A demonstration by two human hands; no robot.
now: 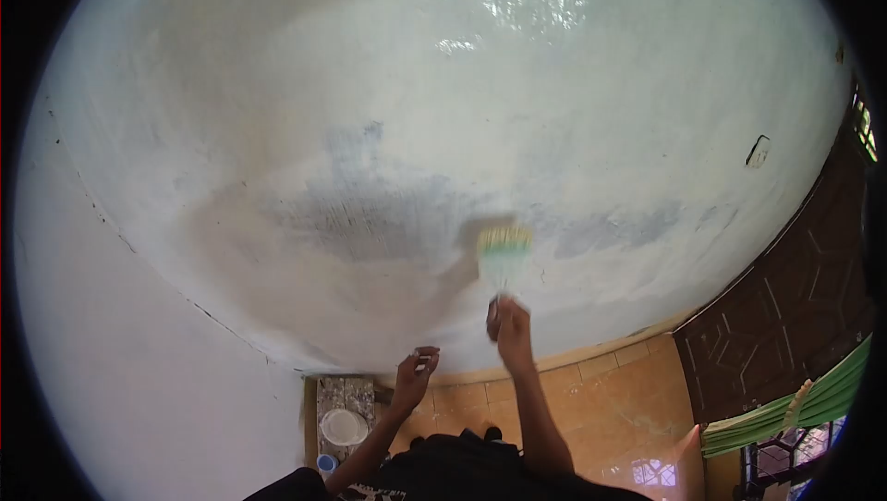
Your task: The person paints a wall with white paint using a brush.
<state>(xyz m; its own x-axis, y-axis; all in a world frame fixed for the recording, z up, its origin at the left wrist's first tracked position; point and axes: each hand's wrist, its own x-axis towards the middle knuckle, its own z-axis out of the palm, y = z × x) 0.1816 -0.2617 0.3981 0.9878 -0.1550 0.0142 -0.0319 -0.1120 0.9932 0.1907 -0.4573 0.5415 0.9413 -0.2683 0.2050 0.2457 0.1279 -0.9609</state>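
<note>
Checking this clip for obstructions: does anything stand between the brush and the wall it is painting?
Nothing visible does. The brush, in the right hand, has its bristles at the wall, beside the grey patch. The left hand hangs lower and to the left, apart from both.

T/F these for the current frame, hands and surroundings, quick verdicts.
The right hand holds a green-and-cream paintbrush against the pale plastered wall. True.
The left hand presses flat on the wall. False: it is off the wall, its grip closed on a small object.
A white round bowl sits on the speckled stone stand. True.
The dark carved wooden door is on the left. False: it is on the right.
</note>
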